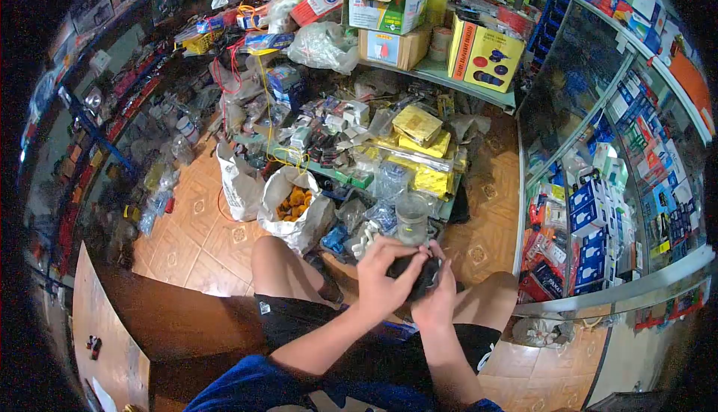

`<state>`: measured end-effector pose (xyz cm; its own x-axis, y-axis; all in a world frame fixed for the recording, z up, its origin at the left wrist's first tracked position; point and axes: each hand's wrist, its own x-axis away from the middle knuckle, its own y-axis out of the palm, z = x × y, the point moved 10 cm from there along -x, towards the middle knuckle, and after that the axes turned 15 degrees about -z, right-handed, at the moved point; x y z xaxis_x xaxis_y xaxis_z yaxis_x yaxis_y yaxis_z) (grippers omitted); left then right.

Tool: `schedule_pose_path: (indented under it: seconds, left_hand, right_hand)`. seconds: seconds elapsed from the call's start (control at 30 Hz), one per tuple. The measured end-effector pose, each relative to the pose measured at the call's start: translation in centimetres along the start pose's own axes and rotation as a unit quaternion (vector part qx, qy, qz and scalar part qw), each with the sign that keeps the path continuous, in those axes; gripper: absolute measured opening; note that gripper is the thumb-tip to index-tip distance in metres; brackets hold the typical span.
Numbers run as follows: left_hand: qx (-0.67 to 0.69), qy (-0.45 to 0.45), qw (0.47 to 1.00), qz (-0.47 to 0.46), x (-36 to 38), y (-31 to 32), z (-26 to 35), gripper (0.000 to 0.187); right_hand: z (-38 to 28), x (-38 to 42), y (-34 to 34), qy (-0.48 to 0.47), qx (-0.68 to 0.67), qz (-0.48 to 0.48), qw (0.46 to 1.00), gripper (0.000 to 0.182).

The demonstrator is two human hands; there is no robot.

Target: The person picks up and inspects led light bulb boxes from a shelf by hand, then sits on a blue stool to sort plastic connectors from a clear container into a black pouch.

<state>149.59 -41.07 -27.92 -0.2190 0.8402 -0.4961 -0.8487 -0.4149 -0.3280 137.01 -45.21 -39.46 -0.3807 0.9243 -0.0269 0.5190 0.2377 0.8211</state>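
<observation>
Both hands meet above my lap around a small black object (426, 277), whose exact kind I cannot make out. My left hand (383, 274) wraps it from the left, thumb pressed along its top. Cupped on the other side is my right hand (437, 292), its fingertips touching the upper end near the left fingers. Just beyond the hands stands a clear plastic jar (412, 221). White pieces (365, 238) lie close to the left knuckles, and a blue item (335, 240) sits in a bin further left.
A white sack (295, 229) of orange pieces stands on the tiled floor beside another white bag (238, 184). Ahead, a low table carries small boxes and yellow packs (430, 180). A glass display case (591, 210) rises at right; a wooden desk (112, 337) is at left.
</observation>
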Motion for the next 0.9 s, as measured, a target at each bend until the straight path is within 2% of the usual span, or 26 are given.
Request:
schedule_pose_path:
  seconds: [0.03, 0.07, 0.1, 0.17, 0.23, 0.27, 0.3, 0.37, 0.4, 0.43, 0.5, 0.53, 0.57, 0.6, 0.63, 0.7, 0.77, 0.83, 0.9]
  left_hand:
    - [-0.002, 0.007, 1.0, -0.002, 0.3, 0.3, 0.4, 0.017]
    - [0.018, 0.02, 0.999, -0.041, 1.1, 1.5, 0.7, 0.019]
    - [0.029, -0.016, 0.998, -0.052, 1.8, 1.8, 1.4, 0.021]
    - [0.03, 0.003, 0.999, -0.042, 1.6, 1.5, 0.7, 0.019]
    - [0.035, -0.014, 0.999, -0.022, 0.4, 0.2, -0.1, 0.016]
    - [0.018, 0.022, 1.0, -0.002, 0.4, -0.2, -0.1, 0.018]
    - [0.016, 0.015, 1.0, 0.016, 0.5, -0.5, -0.1, 0.018]
    - [0.01, -0.001, 0.999, 0.052, 0.9, -1.2, -0.1, 0.018]
    - [0.031, 0.02, 0.997, 0.073, 1.5, -1.1, 0.3, 0.02]
    - [0.032, 0.031, 0.998, 0.047, 2.1, -0.2, 0.7, 0.022]
    - [0.045, 0.033, 0.998, 0.012, 2.5, 0.7, 1.6, 0.024]
    - [0.019, 0.057, 0.998, 0.028, 1.9, 0.2, 1.8, 0.025]
    - [-0.009, 0.066, 0.997, 0.04, 1.0, -0.7, 1.7, 0.026]
    - [-0.03, 0.061, 0.995, 0.067, 0.3, -2.0, 1.3, 0.025]
    - [-0.051, 0.057, 0.993, 0.095, -0.2, -2.9, 1.0, 0.025]
    - [-0.028, 0.048, 0.994, 0.091, -0.1, -2.6, 1.0, 0.025]
    - [-0.002, 0.071, 0.995, 0.063, 1.4, -0.5, 1.8, 0.025]
    - [0.007, 0.059, 0.998, 0.021, 1.9, 0.5, 2.2, 0.026]
    - [-0.05, 0.087, 0.994, 0.045, 0.4, -0.8, 1.8, 0.026]
  right_hand:
    - [0.3, -0.2, -1.0, -0.005, 0.018, 0.001, 1.0, 0.041]
    - [0.5, -0.9, -0.1, -0.016, -0.049, -0.092, 0.994, 0.036]
    - [-0.2, -1.0, 0.4, -0.02, 0.06, -0.039, 0.997, 0.032]
    - [0.5, -1.3, 0.2, 0.005, 0.037, -0.039, 0.999, 0.031]
    - [2.5, 0.5, -1.7, 0.094, 0.107, 0.031, 0.989, 0.032]
    - [3.7, 1.2, -1.7, 0.14, 0.05, 0.028, 0.989, 0.036]
    - [2.8, 1.2, -0.1, 0.084, 0.104, -0.021, 0.991, 0.04]
    - [2.8, 1.5, 0.8, 0.091, 0.091, -0.013, 0.992, 0.045]
    - [1.9, 0.5, 2.0, 0.057, 0.122, -0.078, 0.988, 0.045]
    - [1.0, -0.4, 3.3, 0.022, 0.153, -0.141, 0.978, 0.046]
    - [1.8, 0.2, 2.2, 0.061, 0.088, -0.095, 0.99, 0.046]
    - [2.2, 0.5, 1.6, 0.077, 0.054, -0.069, 0.993, 0.046]
    - [3.8, 2.0, -0.1, 0.131, 0.033, 0.013, 0.991, 0.045]
    - [3.1, 2.9, 1.3, 0.145, 0.098, 0.047, 0.983, 0.046]
    - [3.0, 2.5, 2.1, 0.134, 0.152, -0.012, 0.979, 0.049]
    - [2.1, 2.4, 1.8, 0.093, 0.21, 0.0, 0.973, 0.049]
    - [0.6, -0.5, 3.6, 0.035, 0.181, -0.096, 0.978, 0.048]
    - [-0.2, -0.6, 6.1, 0.044, 0.074, -0.193, 0.977, 0.051]
    - [3.0, 1.7, 1.5, 0.136, 0.056, 0.012, 0.989, 0.051]
